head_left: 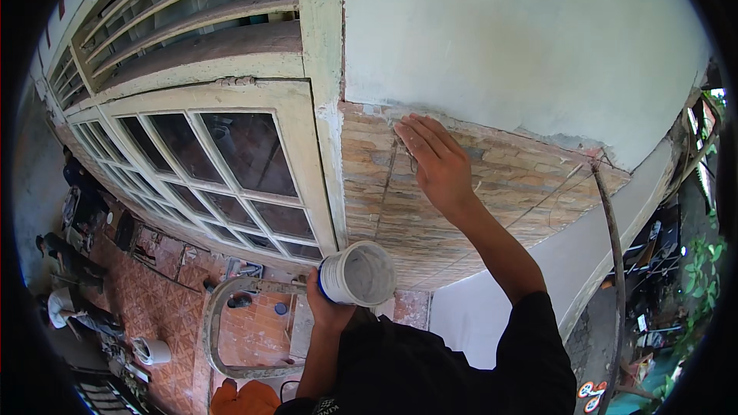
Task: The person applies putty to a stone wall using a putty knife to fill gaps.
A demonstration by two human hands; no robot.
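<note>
My right hand (434,163) lies flat, fingers together, against the brown stone-look wall tiles (507,192), fingertips near the top edge where the tiles meet the pale green plastered wall (523,38). My left hand (329,309) grips a small white plastic bucket (357,273) from below, tilted so its grey, smeared inside faces me. The bucket hangs below the tiled wall, near the window frame's corner post. Both arms wear black sleeves.
A cream window frame (231,161) with several glass panes sits left of the tiles, with louvres (192,8) above. Far below are a red patterned tile floor (161,307), a metal frame (223,323), a white bucket (154,350) and people (69,261). A thin pipe (611,223) runs down at right.
</note>
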